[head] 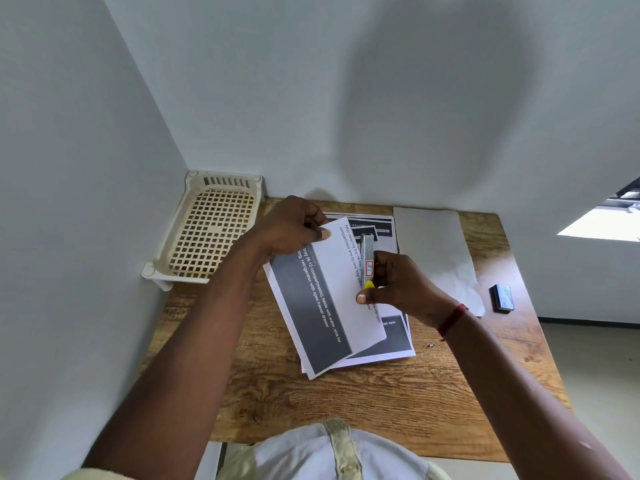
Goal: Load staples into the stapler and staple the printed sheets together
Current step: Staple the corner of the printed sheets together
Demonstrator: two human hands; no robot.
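Closest in, a pale blue shirt front [311, 455] sat at the table's near edge, both bare forearms reaching over the wooden table [346, 403]. At mid-table the left hand [294, 230] pinched the far corner of the printed sheets [325, 306], thumb on top, apparently to lift them off the other pages [391, 344] lying beneath and keep their edges squared. The right hand [398, 285] was curled round the silver stapler [367, 252], thumb by its yellow rear end, with the nose pointing at the far edge along the sheets' right side. Stapling looked to be the step in hand, though paper between the jaws could not be confirmed. The dark band read "tray (6-12 compartments), kettle with water, sink for… refrigerator with open freezer drawer"; beside it, "After cleaning the ice tray". The stapler's red-bordered label was illegible. A small dark box [502, 298], probably staples, lay near the right edge beside a blank sheet [436, 251]; a cream basket [211, 233] filled the far left corner.
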